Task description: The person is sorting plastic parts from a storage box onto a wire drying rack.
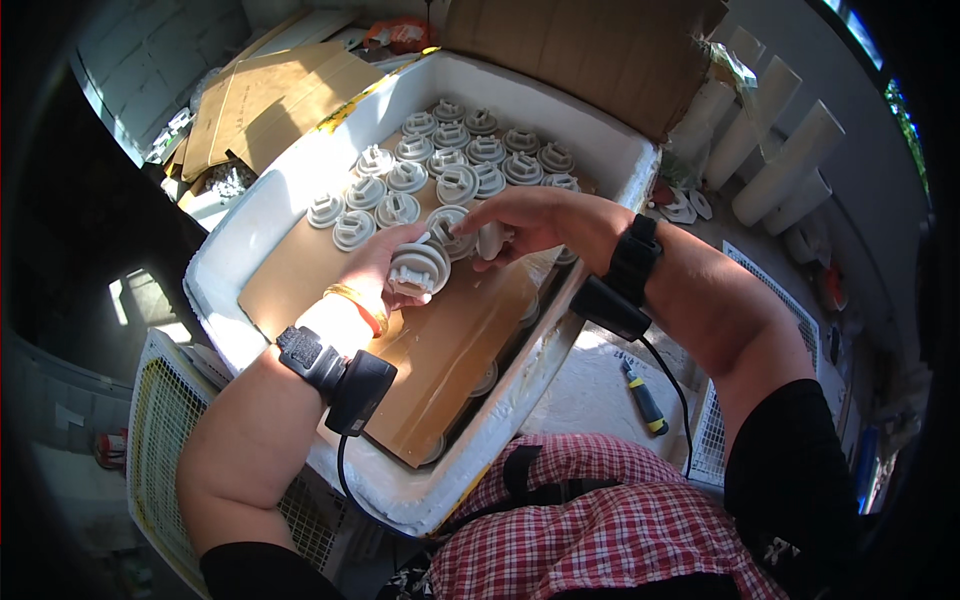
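Observation:
My left hand (372,262) is closed round the edge of a white round plastic fitting (420,268), stepped in rings with a raised bar across it. Close by on the right, my right hand (528,218) curls its fingers about another white plastic fitting (491,241), partly hidden by the fingers. Both hands are over a large white foam box (222,285). In it, a brown cardboard sheet (430,350) carries several similar white fittings (408,177) standing in rows toward the far end. More pale round pieces (486,380) show beneath the sheet's right edge.
A yellow-and-dark utility knife (645,398) lies on a pale surface right of the box. White mesh trays (165,440) stand at left and right. Flattened cardboard (265,105) is piled at the far left; white tubes (795,160) lean at the far right.

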A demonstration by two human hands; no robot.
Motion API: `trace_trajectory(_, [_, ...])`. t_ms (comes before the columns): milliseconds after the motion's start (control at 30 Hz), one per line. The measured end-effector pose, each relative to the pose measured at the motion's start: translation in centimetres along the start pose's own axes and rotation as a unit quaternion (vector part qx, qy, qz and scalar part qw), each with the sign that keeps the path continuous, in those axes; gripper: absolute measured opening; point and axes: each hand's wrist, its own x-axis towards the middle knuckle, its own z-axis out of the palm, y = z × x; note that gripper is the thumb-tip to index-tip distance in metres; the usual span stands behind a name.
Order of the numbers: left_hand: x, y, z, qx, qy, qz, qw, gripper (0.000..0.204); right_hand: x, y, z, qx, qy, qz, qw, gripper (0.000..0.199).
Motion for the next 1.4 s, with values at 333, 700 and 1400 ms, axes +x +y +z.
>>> trace_trajectory(333, [-0.3,0.4,-0.1,-0.097,-0.112,-0.032,0.988,0.031,-0.1,0.4,0.1,0.041,-0.067,-0.029,0.996,0.03])
trace_trajectory(700, [-3.3,1.7,-0.1,-0.108,-0.162,0.017,0.981,0.031,-4.7,-0.8,4.9,-0.049,0.046,-0.151,0.986,0.052])
trace_trajectory(1400, [-18.5,-4.0,25.4,0.115,-0.179,0.058,0.975,0.034,-27.8,17.8,2.1,0.126,0.177,-0.425,0.879,0.056])
